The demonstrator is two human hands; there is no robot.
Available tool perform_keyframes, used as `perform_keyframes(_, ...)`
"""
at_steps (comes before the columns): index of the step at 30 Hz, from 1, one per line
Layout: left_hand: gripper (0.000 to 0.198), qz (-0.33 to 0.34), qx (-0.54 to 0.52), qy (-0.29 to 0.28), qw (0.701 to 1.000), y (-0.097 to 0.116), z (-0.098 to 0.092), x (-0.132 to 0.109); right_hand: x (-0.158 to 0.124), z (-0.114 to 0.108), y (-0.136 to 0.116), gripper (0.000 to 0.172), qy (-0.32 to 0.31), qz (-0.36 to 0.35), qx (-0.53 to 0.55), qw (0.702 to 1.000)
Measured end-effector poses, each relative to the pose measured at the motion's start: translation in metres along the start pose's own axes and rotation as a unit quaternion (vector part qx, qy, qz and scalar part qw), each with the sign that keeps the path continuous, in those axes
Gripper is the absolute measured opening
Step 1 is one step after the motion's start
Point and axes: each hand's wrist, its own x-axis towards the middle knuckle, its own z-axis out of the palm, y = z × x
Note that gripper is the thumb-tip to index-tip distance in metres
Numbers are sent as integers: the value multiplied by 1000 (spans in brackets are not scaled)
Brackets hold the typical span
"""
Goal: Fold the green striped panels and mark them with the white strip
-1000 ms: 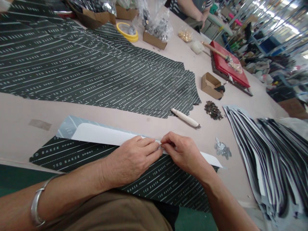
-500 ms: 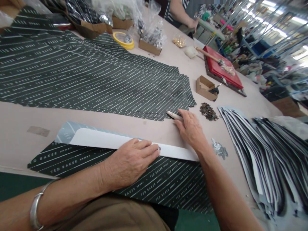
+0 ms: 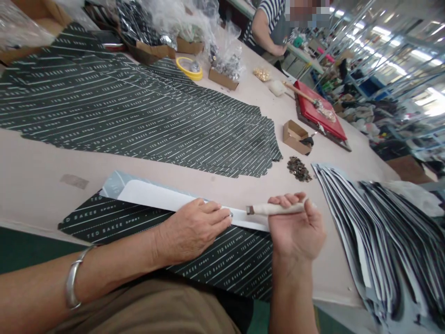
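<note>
A black panel [image 3: 114, 217] printed with white lettering lies at the table's front edge, its far edge showing a pale blue underside [image 3: 116, 185] and a white strip [image 3: 153, 195]. My left hand [image 3: 194, 227] rests palm down on panel and strip, fingers together. At its index fingertip is a small metal piece [image 3: 231, 215], apparently pinched; its exact kind is unclear. My right hand [image 3: 297, 227], palm up, is closed round a white-wrapped hand tool [image 3: 264, 209] with a short, squarish metal end. That end points left, just above the strip.
Overlapping printed panels [image 3: 139, 116] cover the far left. Rightward lie a heap of dark metal pieces [image 3: 299, 169], a small cardboard box [image 3: 295, 137], a red pad [image 3: 318, 106] with a mallet [image 3: 295, 86], and stacked strips [image 3: 378, 241]. A person [image 3: 267, 28] stands across the table.
My right hand has picked the white-wrapped tool up off the table, drawn it back toward me and turned palm up. My left hand remains on the panel; the view has shifted slightly.
</note>
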Motion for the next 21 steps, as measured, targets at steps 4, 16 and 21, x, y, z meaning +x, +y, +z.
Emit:
perform_keyframes(4, 25, 6, 5, 4, 1000, 0, -2, 0, -9, 3, 23, 63, -2, 2, -7, 1000)
perform_keyframes(16, 30, -5, -30, -4, 1000, 0, -7, 3, -10, 20, 31, 61, -67, -39, -8, 997)
perform_keyframes(21, 29, -18, -37, -15, 999, 0, -8, 4, -16, 25, 27, 53, -151, -34, 13, 988)
